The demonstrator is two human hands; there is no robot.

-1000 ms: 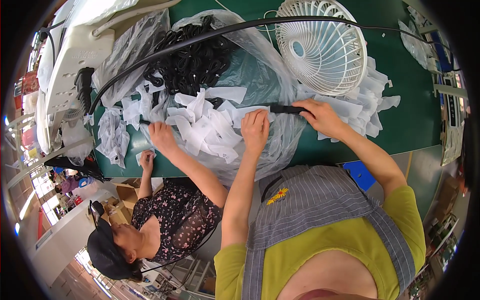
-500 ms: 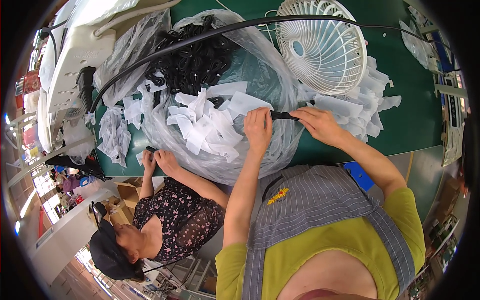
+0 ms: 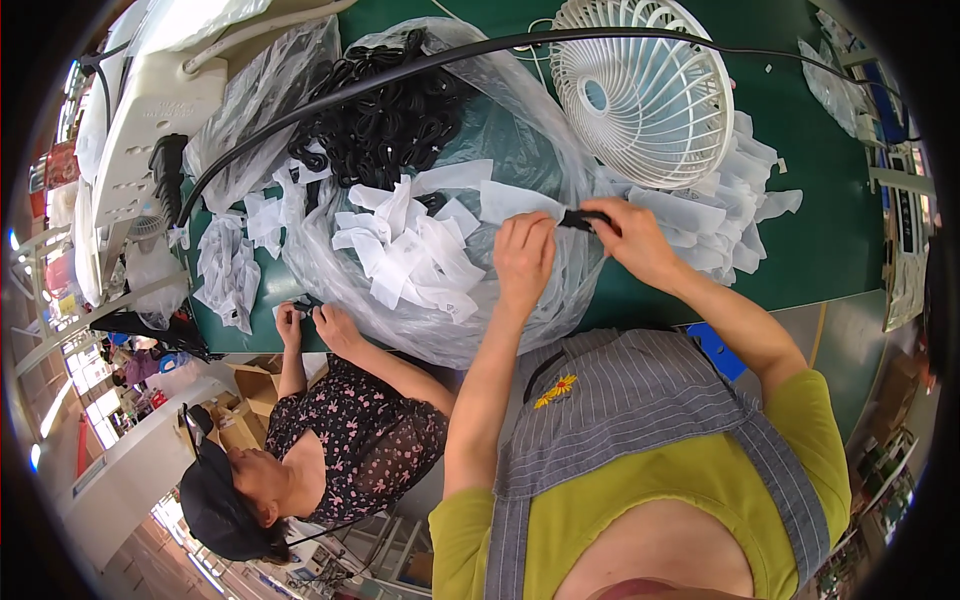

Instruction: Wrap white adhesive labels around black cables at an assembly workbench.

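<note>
Between my hands is a coiled black cable, one end meeting the opening of a small frosted white bag. My left hand is closed on the bag near that opening. Fingers of my right hand are wrapped round the cable's other end. How much of the cable lies inside the bag is hidden by my left fingers. Beneath my hands spreads a large clear plastic sack, holding a heap of black coiled cables and a pile of filled white bags.
A white fan stands at the far right beside more small white bags. A thick black cord arches across the green table. At left, a co-worker handles a small dark item.
My right hand has shifted slightly up and curled further round the cable. The cable and bag have moved a little right, and more of the bag shows above my left hand.
</note>
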